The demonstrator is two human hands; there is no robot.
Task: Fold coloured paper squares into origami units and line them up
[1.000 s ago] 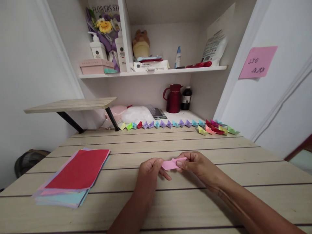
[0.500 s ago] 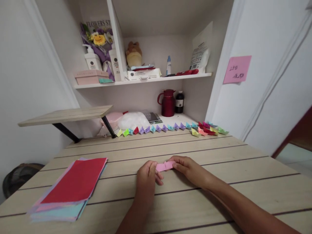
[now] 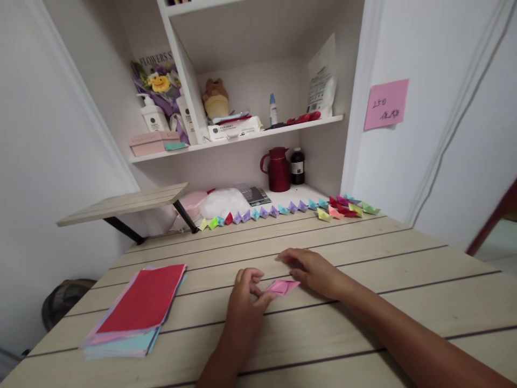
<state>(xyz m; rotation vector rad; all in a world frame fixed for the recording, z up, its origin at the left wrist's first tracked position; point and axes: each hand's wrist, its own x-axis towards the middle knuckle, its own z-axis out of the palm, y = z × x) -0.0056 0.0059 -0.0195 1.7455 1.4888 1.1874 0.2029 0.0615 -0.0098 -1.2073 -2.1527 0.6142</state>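
A small folded pink paper (image 3: 283,287), pointed at its right end, is just above or on the wooden tabletop in front of me. My left hand (image 3: 247,293) pinches its left end between thumb and fingers, which hide that tip. Beyond the paper's right end, my right hand (image 3: 313,269) is apart from it, its thumb and fingers spread with nothing between them. To the left lies a stack of coloured paper sheets, a red sheet (image 3: 143,299) on top and pink, purple and light blue edges showing below.
Several small folded paper boats (image 3: 273,211) line the desk's back edge, more bunched at the right (image 3: 343,206). A raised wooden stand (image 3: 125,202) is at the back left. A red jug (image 3: 278,170) and a dark bottle (image 3: 298,166) stand under the shelf (image 3: 238,137).
My right hand has let go of the pink paper and opened. The paper has turned to show a pointed, folded shape, still in my left hand. The view has tilted and shifted slightly.
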